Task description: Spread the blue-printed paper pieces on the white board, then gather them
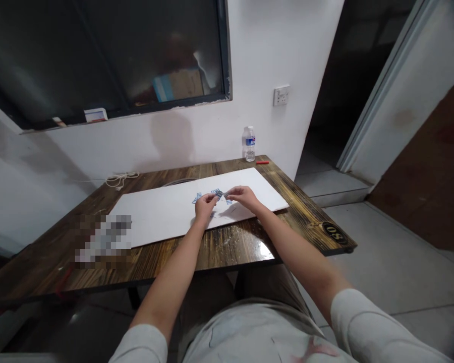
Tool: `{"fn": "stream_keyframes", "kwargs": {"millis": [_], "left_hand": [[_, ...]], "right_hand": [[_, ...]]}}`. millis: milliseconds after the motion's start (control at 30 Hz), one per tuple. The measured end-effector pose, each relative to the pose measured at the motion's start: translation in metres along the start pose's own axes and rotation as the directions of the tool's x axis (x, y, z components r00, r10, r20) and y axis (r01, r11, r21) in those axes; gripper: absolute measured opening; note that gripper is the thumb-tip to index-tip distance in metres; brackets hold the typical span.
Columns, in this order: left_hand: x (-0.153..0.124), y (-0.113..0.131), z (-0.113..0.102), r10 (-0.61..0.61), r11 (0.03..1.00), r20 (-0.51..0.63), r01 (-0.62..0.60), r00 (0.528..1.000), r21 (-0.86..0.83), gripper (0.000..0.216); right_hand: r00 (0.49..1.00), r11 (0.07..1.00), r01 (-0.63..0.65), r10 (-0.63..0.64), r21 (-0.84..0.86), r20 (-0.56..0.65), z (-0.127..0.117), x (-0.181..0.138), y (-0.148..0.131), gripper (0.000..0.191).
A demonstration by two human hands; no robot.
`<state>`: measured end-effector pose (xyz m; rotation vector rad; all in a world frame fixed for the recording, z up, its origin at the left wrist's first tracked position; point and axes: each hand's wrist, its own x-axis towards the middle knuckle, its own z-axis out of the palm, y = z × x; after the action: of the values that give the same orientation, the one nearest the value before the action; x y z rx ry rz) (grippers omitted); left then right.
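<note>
My left hand (pixel 206 206) is closed in a pinch over the white board (pixel 159 212), with a small dark grey piece (pixel 219 193) at its fingertips. Just to the right, my right hand (pixel 245 196) has its thumb and fingers pinched together, pointing at that piece. Whatever lies between the right fingertips is too small to name. Beneath and around the hands, several blue-striped marks or strips show on the board, among them a blue-striped patch (pixel 196 198) left of my left hand. The fingers partly cover the others.
The board rests on a dark wooden table (pixel 302 222). At the back right stand a plastic bottle (pixel 250 144) and a red pen-like stick (pixel 262 163). A white cable (pixel 121 178) is coiled at the back left. A blurred-out patch (pixel 109 239) covers the board's left end.
</note>
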<state>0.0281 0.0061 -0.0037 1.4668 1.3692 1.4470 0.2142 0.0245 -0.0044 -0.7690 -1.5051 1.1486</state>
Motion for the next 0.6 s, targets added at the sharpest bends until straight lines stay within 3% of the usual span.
{"fn": "stream_keyframes", "kwargs": {"millis": [167,333,467,600], "left_hand": [[0.0,0.001,0.002,0.001,0.998,0.027,0.0,1.0,-0.057,0.035],[-0.001,0.005,0.001,-0.033,0.996,0.047,0.037,0.998,-0.083,0.039],[-0.001,0.007,0.001,-0.032,0.994,0.088,0.041,0.996,-0.099,0.042],[-0.002,0.006,0.0,-0.006,0.996,0.161,0.02,0.987,-0.084,0.042]], "right_hand": [[0.994,0.975,0.097,-0.105,-0.202,-0.029,0.003,-0.001,0.0,0.039],[0.975,0.904,0.212,-0.224,-0.372,0.012,0.006,-0.007,-0.003,0.032],[0.974,0.886,0.225,-0.209,-0.406,0.084,0.009,-0.01,-0.003,0.031],[0.986,0.922,0.165,-0.157,-0.351,0.053,0.012,-0.01,-0.003,0.041]]}}
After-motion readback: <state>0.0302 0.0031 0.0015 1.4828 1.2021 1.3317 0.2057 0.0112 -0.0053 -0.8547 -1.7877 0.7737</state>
